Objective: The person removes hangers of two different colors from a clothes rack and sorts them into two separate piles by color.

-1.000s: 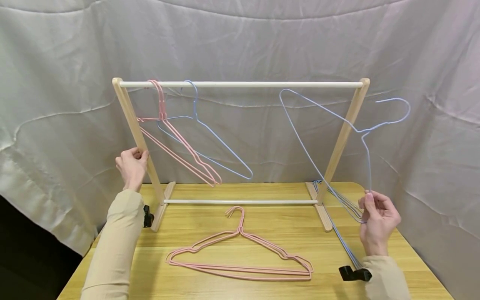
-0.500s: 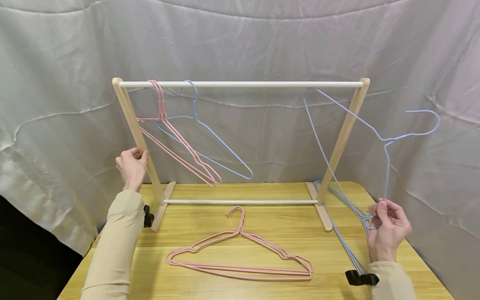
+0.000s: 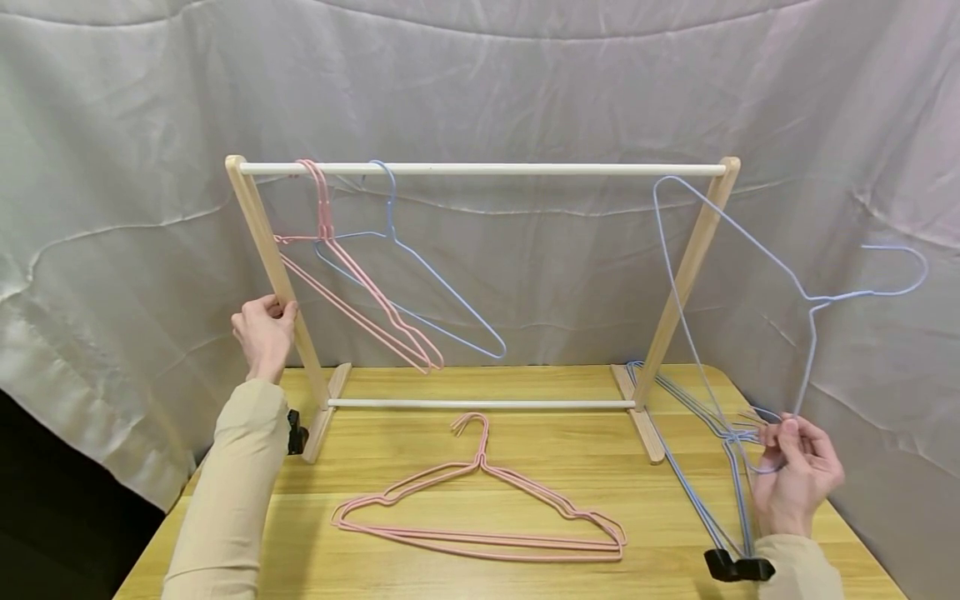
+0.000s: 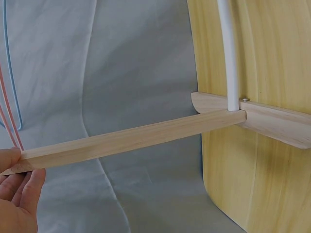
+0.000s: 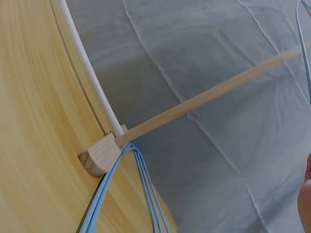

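Note:
My left hand [image 3: 264,335] grips the left wooden post [image 4: 121,138] of a small clothes rack, thumb on one side and fingers on the other. With its right counterpart, my right hand [image 3: 798,471] pinches a blue wire hanger [image 3: 757,243] near one lower corner. That hanger is tilted, its hook pointing right and its far corner up by the rack's right post [image 3: 686,267]. Below it, several blue hangers [image 3: 686,492] lie stacked on the table, partly behind my right wrist. Only a bit of the right hand's fingers [image 5: 306,199] shows in the right wrist view.
Pink hangers [image 3: 375,283] and one blue hanger [image 3: 450,287] hang at the left of the white top rail [image 3: 525,169]. More pink hangers [image 3: 480,533] lie on the wooden table [image 3: 450,583] in front of the rack. A grey curtain [image 3: 480,92] surrounds it.
My right hand has moved right and slightly down with the blue hanger, uncovering more of the stacked blue hangers. The left hand has stayed on the post.

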